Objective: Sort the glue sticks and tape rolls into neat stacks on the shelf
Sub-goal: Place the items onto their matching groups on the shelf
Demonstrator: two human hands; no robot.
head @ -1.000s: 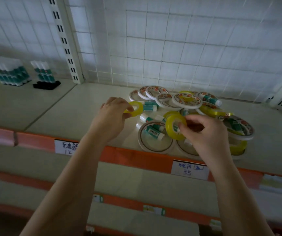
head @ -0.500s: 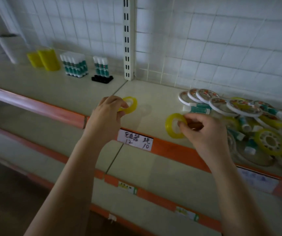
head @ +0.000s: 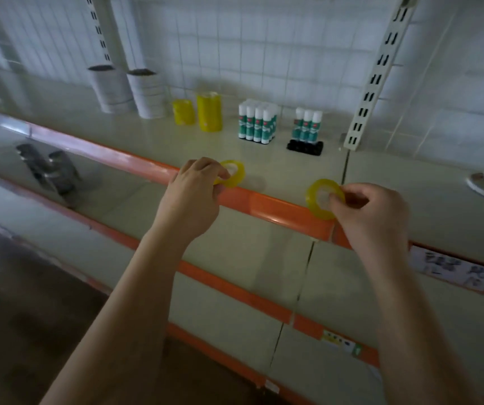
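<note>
Over shelf front edge | left hand pinches tape, right hand pinches roll | I'd carry both level to yellow stacks near back edge, seat squarely.

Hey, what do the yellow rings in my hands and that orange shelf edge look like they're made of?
Yellow rings: likely clear plastic tape, translucent and glossy, since the shelf shows through.
Orange shelf edge: looks like smooth moulded plastic strip with a soft sheen, possibly painted metal.

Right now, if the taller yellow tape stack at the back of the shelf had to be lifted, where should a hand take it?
Take the taller yellow tape stack low around its sides, coming from the front. It stands upright as separate rolls, so a top grip would likely lift only some. The shorter yellow stack stands close on its left, and the glue sticks crowd its right.
</note>
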